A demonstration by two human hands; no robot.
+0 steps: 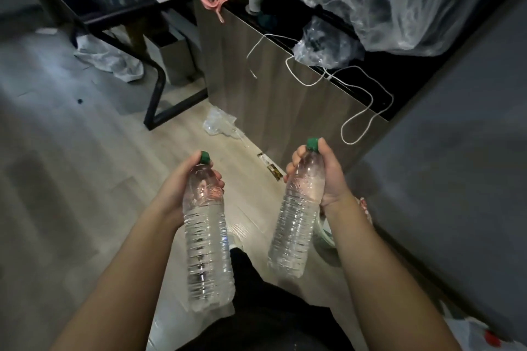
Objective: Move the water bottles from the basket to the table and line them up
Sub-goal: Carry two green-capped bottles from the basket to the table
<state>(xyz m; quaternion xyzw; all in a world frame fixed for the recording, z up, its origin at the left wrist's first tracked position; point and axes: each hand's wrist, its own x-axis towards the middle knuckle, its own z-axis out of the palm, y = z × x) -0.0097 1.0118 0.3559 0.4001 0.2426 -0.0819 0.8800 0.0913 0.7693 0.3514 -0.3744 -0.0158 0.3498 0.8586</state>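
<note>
Left grip (182, 179) clasps one clear green-capped plastic water bottle (206, 245) near its cap; right grip (328, 177) clasps a second bottle (295, 225); both hang below, judged carry-ready.

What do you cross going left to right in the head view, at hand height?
left hand → left bottle, gripped near its green cap → right bottle → right hand, gripping that one near the cap
</note>
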